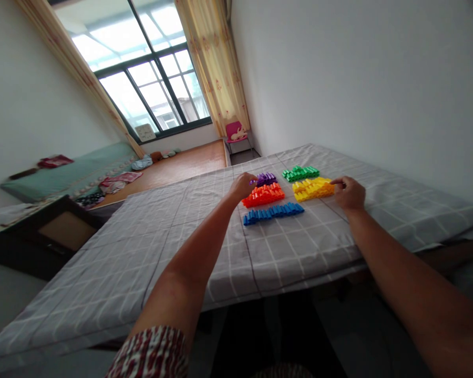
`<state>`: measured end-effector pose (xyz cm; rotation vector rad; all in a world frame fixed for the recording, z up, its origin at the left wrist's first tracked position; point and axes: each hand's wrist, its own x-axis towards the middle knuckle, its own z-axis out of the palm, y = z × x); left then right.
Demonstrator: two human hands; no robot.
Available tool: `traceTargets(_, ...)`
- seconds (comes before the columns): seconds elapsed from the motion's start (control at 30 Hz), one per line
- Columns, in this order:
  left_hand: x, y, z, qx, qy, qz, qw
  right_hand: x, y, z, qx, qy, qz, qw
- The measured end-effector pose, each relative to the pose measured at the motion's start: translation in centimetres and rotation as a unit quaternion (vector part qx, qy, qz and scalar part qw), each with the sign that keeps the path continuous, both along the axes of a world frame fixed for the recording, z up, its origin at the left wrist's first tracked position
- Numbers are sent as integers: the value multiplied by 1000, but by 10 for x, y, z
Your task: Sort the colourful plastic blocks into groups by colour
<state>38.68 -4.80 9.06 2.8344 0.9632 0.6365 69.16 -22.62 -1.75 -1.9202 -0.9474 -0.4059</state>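
My left hand (242,186) is closed in a pinch, with a small shiny purple piece at its fingertips. Just right of it lies a row of purple pieces (266,179), partly behind an orange-red row (264,195). My right hand (350,194) has its fingers pinched together at the right end of a yellow row (314,188), seemingly on a yellow piece. A green row (300,173) lies beyond the yellow one. Nearest to me is a blue row (274,213), which neither hand touches. The pieces look like short glossy strips or tubes, too small to make out.
The rows lie on a bed with a grey checked sheet (189,231). A white wall (358,79) rises along the right. A dark cabinet (59,231) stands at left. Farther off are a wooden platform (189,165), a pink chair (235,131) and a curtained window (153,73).
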Motion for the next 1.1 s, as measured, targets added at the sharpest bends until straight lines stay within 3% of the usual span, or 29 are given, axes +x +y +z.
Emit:
traceTargets(0.1,-50,-2,14,-1,-28,32,999,0,-2,1,-16,-7,-3,1000)
traceTargets(0.2,-120,-2,16,-35,4,51,998,3,-3,0,-19,-20,-10,1000)
traceTargets(0.33,-207,-9,2,-148,75,100,981,7,-2,-4,-7,-23,-27,999)
traceTargets(0.43,-243,-20,-13,-216,92,107,966,9,-2,-8,-2,-11,-27,1000)
traceTargets(0.53,-244,-30,-31,-195,80,107,972,8,-3,-11,-7,20,-32,999)
traceTargets(0.73,-195,-34,-55,-103,108,173,973,7,-7,-11,-10,11,-44,999)
traceTargets(0.93,-171,-28,-41,-108,181,158,965,7,-8,-8,-25,-14,-41,999)
traceTargets(1.1,-163,-30,-30,-57,277,146,948,3,-8,-5,-26,-2,-36,999)
